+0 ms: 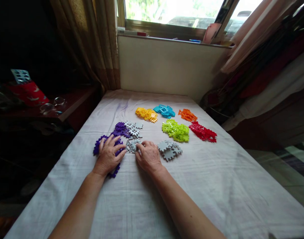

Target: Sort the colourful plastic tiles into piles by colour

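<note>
A heap of flat, dark purple plastic tiles (97, 147) with square-toothed edges lies on the near left part of the work area, partly covered by the left hand (109, 153), which rests on it palm down with fingers spread. Flat grey plastic tiles with toothed edges and cut-out centres (132, 145) lie just right of this heap; the right hand (149, 156) is curled at their edge, and whether it pinches one cannot be told. Adjacent piles: purple and light grey beyond, grey to the right. Farther out lie toothed plastic pieces in yellow (146, 115), blue (164, 111), lime green (176, 130), orange (188, 115) and red (203, 132). All rest on a pale, checked cloth (134, 202). On the left, a red container with white bird-like prints (30, 93) holds a pale, dark-marked sheet (21, 76), its markings too small to read.
</note>
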A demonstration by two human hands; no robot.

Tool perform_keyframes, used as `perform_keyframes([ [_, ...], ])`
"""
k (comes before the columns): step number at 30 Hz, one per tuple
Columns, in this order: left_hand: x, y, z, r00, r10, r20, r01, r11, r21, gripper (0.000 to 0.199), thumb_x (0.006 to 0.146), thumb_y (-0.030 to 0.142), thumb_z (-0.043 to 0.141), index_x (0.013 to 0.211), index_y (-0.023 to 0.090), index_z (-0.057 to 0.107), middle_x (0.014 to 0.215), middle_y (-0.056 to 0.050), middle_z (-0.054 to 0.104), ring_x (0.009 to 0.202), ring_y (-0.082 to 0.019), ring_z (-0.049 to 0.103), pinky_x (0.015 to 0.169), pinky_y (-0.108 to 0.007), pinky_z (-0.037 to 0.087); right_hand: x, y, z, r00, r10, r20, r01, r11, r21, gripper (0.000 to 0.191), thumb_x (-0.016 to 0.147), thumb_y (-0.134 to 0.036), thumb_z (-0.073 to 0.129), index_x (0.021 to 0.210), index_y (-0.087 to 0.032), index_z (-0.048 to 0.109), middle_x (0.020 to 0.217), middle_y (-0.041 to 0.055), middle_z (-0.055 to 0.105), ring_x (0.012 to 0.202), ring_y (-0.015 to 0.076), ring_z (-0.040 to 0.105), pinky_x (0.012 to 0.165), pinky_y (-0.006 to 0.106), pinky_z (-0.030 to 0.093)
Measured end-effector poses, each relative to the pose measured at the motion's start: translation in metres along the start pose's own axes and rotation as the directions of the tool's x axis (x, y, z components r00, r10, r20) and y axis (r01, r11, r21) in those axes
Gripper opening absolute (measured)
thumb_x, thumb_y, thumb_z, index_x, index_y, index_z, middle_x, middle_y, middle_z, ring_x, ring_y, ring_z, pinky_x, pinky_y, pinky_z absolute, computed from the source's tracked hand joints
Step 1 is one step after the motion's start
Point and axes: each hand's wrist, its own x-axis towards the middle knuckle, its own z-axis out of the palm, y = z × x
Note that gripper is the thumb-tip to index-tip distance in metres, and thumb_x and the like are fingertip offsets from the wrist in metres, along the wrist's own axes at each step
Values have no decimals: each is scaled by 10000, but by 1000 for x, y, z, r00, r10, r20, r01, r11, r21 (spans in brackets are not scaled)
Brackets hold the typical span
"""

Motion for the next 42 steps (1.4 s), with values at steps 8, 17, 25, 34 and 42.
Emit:
perform_keyframes([
  [8,-2,1,2,997,50,53,-48,998,-26,211,833,419,652,991,309,739,1401,-55,583,1394,-364,402,1149,-668,171,-19,10,2,997,-10,-73,15,997,79,131,858,-306,626,920,-226,709,1170,86,651,1101,252,528,899,359,370],
  [17,-2,-1,4,997,58,54,-55,997,-48,170,838,408,654,930,280,716,1363,-65,616,1385,-356,420,1142,-677,184,-17,18,8,992,-73,-103,83,992,98,189,823,-350,701,961,-224,678,1069,60,688,1018,240,572,858,347,392],
  [25,-1,-3,4,996,54,71,-49,996,-76,142,836,373,641,903,272,714,1356,-70,623,1380,-358,433,1135,-690,186,-23,69,-14,885,103,-454,-33,987,158,329,848,-439,644,1082,-206,652,1073,85,692,1000,251,588,906,363,403],
  [34,0,5,3,994,97,56,-92,992,-87,133,847,360,625,892,257,697,1325,-81,647,1370,-349,451,1145,-676,184,-47,149,-22,822,484,-302,-448,875,182,345,819,-467,624,1027,-198,685,997,92,718,914,248,638,831,366,450],
  [42,-1,20,1,992,118,51,-111,987,-120,121,856,331,604,916,258,680,1321,-75,649,1380,-321,447,1166,-642,193,-47,144,-19,820,416,-392,-403,907,120,346,847,-461,604,1050,-201,707,1071,108,704,1002,267,600,879,381,431],
])
